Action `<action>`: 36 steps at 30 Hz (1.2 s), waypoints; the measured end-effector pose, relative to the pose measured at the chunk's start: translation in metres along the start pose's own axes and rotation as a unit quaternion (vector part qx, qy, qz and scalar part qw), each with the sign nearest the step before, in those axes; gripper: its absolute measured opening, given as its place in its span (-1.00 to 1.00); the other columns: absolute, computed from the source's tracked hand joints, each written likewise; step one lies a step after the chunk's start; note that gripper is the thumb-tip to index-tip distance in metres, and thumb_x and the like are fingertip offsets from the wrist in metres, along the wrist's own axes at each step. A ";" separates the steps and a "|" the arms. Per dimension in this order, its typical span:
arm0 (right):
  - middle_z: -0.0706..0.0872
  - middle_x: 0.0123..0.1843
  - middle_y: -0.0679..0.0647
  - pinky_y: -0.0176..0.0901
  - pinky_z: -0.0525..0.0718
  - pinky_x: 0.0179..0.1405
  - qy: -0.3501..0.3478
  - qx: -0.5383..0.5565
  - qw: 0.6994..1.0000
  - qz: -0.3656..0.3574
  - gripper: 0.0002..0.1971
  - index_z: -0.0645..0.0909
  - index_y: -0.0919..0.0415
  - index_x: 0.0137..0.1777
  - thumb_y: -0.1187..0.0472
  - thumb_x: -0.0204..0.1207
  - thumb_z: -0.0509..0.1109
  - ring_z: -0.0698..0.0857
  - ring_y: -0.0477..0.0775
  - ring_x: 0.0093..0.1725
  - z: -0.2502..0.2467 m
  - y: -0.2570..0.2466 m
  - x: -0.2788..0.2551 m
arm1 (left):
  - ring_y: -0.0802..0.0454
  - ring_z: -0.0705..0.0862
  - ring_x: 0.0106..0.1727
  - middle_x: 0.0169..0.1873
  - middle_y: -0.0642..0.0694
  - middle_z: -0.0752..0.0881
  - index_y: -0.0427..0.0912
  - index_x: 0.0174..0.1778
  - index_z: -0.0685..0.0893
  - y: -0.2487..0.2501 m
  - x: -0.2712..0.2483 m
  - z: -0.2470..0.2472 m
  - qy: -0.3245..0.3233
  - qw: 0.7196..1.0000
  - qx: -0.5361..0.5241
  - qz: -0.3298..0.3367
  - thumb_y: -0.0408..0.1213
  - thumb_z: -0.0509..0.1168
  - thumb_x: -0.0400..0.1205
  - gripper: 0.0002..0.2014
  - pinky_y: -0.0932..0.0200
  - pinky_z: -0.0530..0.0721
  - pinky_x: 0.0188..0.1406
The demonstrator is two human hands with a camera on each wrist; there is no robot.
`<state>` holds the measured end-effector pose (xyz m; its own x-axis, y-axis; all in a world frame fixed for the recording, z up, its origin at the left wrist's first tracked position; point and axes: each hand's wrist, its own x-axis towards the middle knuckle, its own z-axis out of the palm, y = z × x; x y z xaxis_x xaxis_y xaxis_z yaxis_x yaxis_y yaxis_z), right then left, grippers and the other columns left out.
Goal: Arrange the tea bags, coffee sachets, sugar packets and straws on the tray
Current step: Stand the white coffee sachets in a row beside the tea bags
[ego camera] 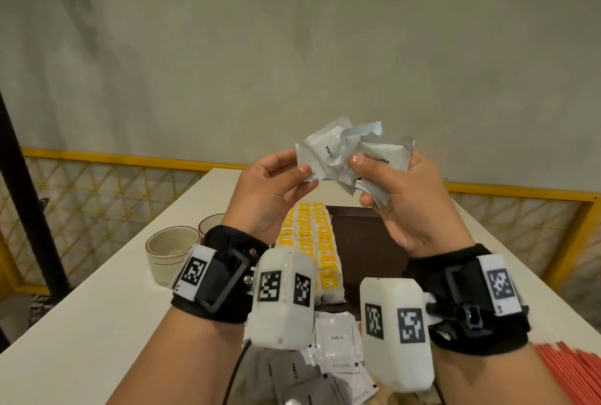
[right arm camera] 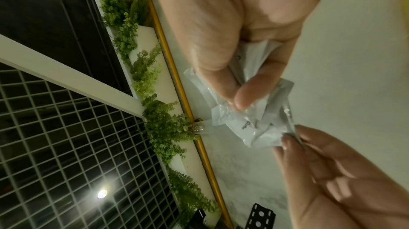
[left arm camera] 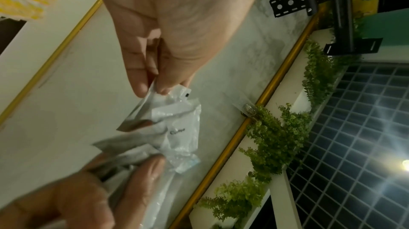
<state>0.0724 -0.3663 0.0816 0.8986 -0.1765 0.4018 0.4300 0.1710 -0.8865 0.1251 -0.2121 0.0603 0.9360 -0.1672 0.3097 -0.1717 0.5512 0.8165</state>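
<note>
Loose sachets [ego camera: 338, 344]: white and grey coffee sachets lie in a heap on the surface [ego camera: 97, 323] at the near edge, under the wrists.
Straws [ego camera: 566, 369]: a bundle of red straws lies at the near right.
Tray [ego camera: 364, 242]: dark brown, just beyond the heap; rows of yellow-and-white packets [ego camera: 325, 261] cover its left part, and its right part is bare.
Cups [ego camera: 170, 250]: two beige cups stand left of the tray.
Right hand [ego camera: 413, 206]: raised above the tray, its thumb and fingers clamp a fan of silver coffee sachets [ego camera: 380, 157].
Left hand [ego camera: 270, 190]: raised beside it, thumb and forefinger pinch the corner of the leftmost sachet [ego camera: 320, 152] in that fan.
Beyond: a yellow railing [ego camera: 113, 159], then a plain wall.
</note>
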 end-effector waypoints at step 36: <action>0.76 -0.09 0.10 -0.42 0.41 -0.68 0.052 0.115 0.991 0.033 -0.65 0.58 0.29 0.26 0.38 0.46 0.42 0.66 -0.15 -0.37 -0.025 0.001 0.002 | -0.01 0.65 -0.26 -0.25 -0.16 0.63 -0.36 0.27 0.59 -0.004 -0.002 0.005 -0.102 0.966 -0.180 -0.157 -0.23 -0.01 0.70 -0.60 0.14 0.74 -0.19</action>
<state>0.0725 -0.3904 0.0764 0.9165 -0.2553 0.3081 0.3901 0.3990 -0.8298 0.1226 -0.2186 0.0587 0.8380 -0.5097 0.1949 0.2621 0.6892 0.6756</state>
